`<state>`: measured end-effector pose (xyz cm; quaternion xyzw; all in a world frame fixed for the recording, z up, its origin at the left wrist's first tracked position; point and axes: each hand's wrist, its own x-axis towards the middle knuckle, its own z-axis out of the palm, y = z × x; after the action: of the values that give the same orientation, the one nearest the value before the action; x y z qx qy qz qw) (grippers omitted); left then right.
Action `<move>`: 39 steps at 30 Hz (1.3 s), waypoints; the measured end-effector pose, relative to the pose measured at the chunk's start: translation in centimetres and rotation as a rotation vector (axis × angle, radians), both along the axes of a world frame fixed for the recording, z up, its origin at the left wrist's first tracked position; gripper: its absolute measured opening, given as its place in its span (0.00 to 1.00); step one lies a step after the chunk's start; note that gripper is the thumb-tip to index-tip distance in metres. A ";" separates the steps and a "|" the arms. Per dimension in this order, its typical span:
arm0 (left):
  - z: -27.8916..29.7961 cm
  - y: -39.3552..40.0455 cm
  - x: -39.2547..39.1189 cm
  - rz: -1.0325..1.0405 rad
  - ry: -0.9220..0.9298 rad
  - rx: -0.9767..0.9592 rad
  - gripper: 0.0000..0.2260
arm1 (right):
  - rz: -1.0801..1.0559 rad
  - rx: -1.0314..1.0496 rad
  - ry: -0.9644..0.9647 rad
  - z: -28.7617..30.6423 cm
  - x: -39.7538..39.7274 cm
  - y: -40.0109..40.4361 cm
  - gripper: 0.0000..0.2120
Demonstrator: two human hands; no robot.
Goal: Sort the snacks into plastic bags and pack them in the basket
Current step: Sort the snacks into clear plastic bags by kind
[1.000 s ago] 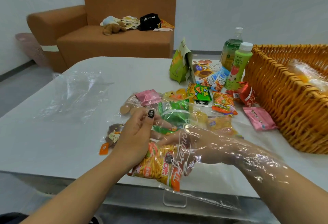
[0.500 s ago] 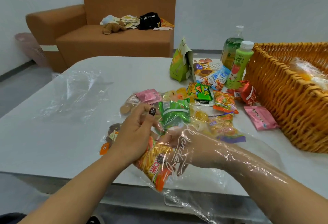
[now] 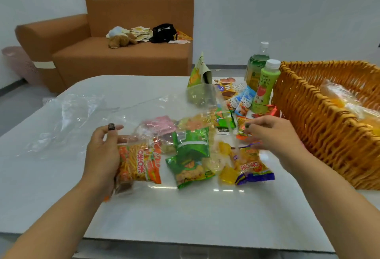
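On the tabletop [image 3: 61, 186], the left hand [image 3: 102, 156] curls its fingers [image 3: 112, 130] around the orange snack packet [image 3: 138, 161] inside a clear plastic bag [image 3: 164, 119], probably steadying it; the right hand [image 3: 271, 133] pinches the bag's far edge, seemingly stretching it open, beside the wicker basket [image 3: 320, 127].

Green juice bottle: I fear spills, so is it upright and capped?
Upright and capped: the green juice bottle stands beside the basket, white cap on top.
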<state>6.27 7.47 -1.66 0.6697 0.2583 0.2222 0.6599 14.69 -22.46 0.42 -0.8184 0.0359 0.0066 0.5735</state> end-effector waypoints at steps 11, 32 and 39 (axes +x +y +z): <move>-0.3 0.5 0.9 -0.018 0.017 0.120 0.10 | -0.311 -0.157 0.253 -6.2 5.6 -2.0 0.25; 1.0 1.5 -0.6 0.041 -0.001 -0.028 0.10 | -0.312 0.014 -0.192 -2.4 2.7 1.8 0.06; 1.7 1.4 -1.7 0.045 -0.033 -0.109 0.11 | -0.131 -0.161 -0.332 -0.9 -1.2 2.8 0.18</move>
<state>4.57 8.85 0.04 0.6232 0.2741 0.2336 0.6943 13.46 -19.70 -0.52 -0.8473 -0.0056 -0.1686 0.5036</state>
